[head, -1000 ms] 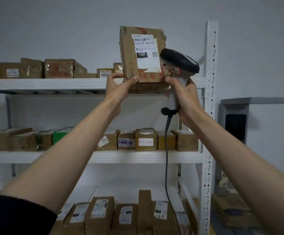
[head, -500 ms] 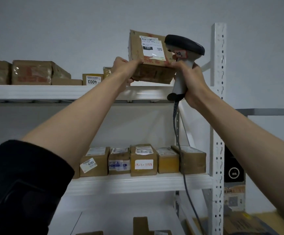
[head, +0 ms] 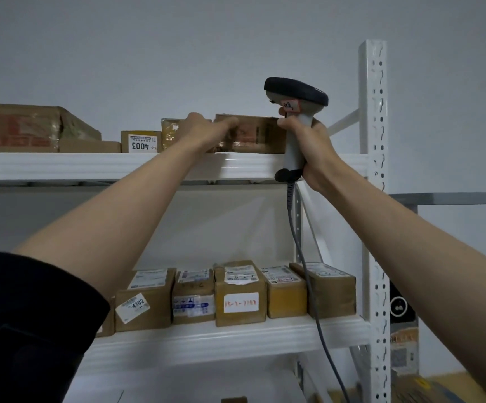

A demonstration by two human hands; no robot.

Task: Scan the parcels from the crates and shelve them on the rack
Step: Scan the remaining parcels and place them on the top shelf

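A brown cardboard parcel (head: 257, 135) lies flat on the top shelf (head: 90, 165) of the white rack, near its right end. My left hand (head: 204, 129) reaches over the shelf edge and rests against the parcel's left front corner, fingers stretched toward it. My right hand (head: 311, 149) grips the handle of a grey and black barcode scanner (head: 295, 93), held upright just right of the parcel; a fingertip touches the parcel's right edge. The scanner's cable hangs down past the middle shelf.
Other parcels sit on the top shelf to the left, one labelled 4003 (head: 140, 142). A row of several labelled parcels (head: 240, 293) fills the middle shelf. The rack's perforated white upright (head: 374, 199) stands at right, with a grey stand (head: 439, 198) behind it.
The parcel went from held upright in front of the shelf, to tilted above it, to lying flat on the top shelf. Both hands moved up and forward with it.
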